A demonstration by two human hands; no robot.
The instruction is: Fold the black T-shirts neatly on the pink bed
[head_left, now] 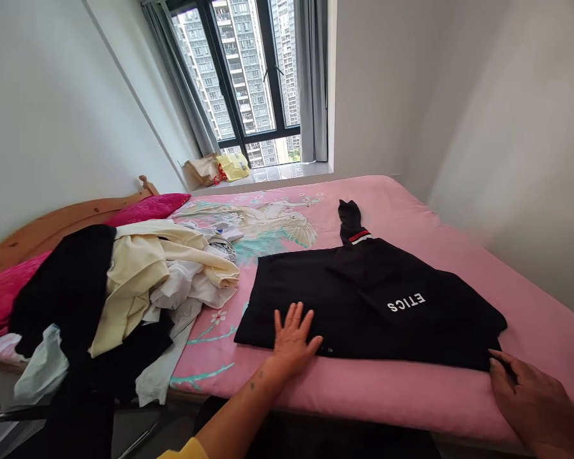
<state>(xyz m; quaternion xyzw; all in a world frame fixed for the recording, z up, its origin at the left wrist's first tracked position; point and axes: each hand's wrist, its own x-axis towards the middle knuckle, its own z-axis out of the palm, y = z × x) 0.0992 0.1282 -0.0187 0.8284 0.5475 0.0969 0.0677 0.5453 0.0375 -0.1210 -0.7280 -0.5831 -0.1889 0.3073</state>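
A black long-sleeved top [363, 287] lies partly folded on the pink bed, with white letters facing upside down to me. A sleeve-like black strip with a red and white band [360, 236] points away toward the window. My left hand [291, 344] rests flat on the near left part of the top, fingers spread. At the near right corner of the fabric, my right hand [530, 395] pinches the edge between thumb and fingers.
A heap of cream, white and black clothes [138, 274] sits on the left of the bed [459, 229], partly hanging over its front edge. Behind it are magenta pillows [148, 207] and a wooden headboard [71, 213]. Bags [233, 166] stand on the windowsill.
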